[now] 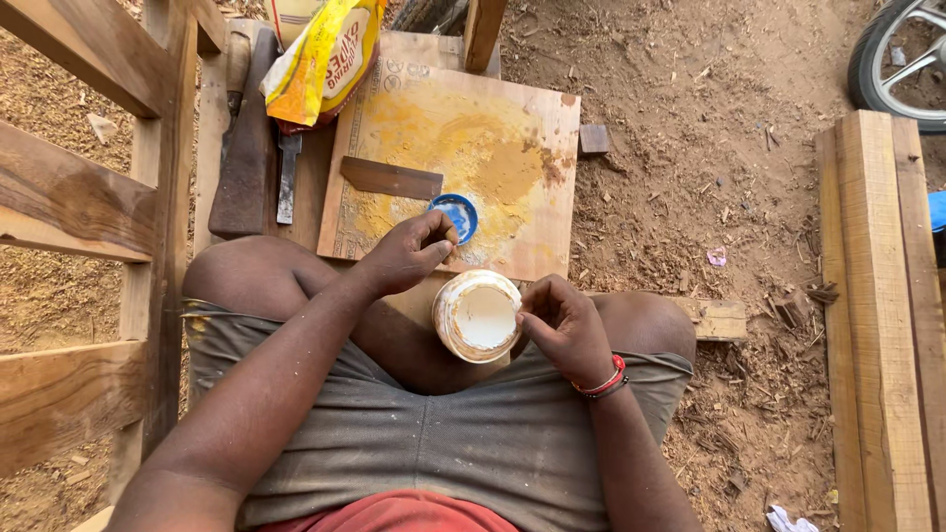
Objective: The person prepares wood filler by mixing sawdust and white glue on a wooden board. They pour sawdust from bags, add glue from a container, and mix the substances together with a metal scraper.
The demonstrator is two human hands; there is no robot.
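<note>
The jar (478, 315) stands open at centre, white glue inside. Right hand (564, 325) grips its rim at 3 o'clock. Left hand (409, 254) pinches the blue lid (455, 215) on the board (532, 212) at 12 o'clock; no glue is out yet.

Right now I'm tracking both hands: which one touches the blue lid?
The left hand, fingertips on the blue lid; the right hand grips the white tub instead.
</note>
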